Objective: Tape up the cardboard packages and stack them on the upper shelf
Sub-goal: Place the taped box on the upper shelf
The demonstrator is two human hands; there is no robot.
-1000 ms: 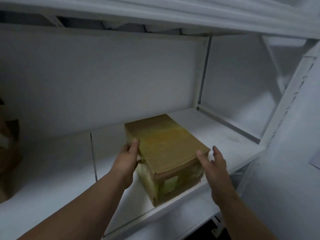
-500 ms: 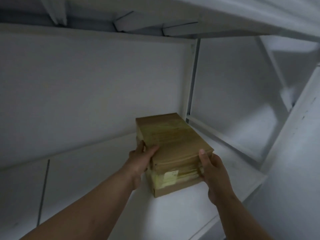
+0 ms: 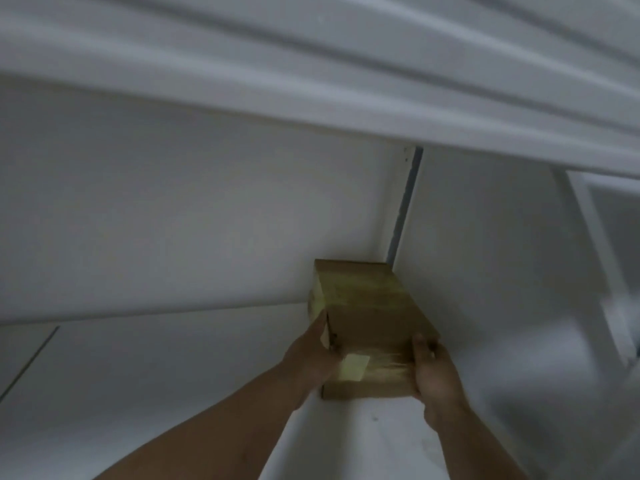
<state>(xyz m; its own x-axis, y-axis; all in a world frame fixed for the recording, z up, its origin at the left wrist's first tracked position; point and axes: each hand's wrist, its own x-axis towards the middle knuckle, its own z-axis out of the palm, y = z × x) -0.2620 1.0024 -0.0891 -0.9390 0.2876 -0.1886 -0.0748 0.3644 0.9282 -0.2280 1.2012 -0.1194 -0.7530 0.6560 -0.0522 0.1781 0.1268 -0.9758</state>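
Observation:
A brown cardboard package [image 3: 369, 311], wrapped in yellowish clear tape, lies on the white shelf board [image 3: 156, 368] with its far end in the back right corner. My left hand [image 3: 311, 355] holds its near left side, thumb along the left face. My right hand [image 3: 431, 372] grips its near right corner, fingers curled over the top edge. Both forearms reach up from below.
The white back wall [image 3: 190, 220] and the right side panel [image 3: 502, 289] close in the corner. The underside of the shelf above [image 3: 346, 64] hangs low overhead. A seam [image 3: 31, 362] crosses the shelf board at the far left.
Both hands have pushed the package away from the shelf's front edge, back and to the right into the corner. The view has tilted upward.

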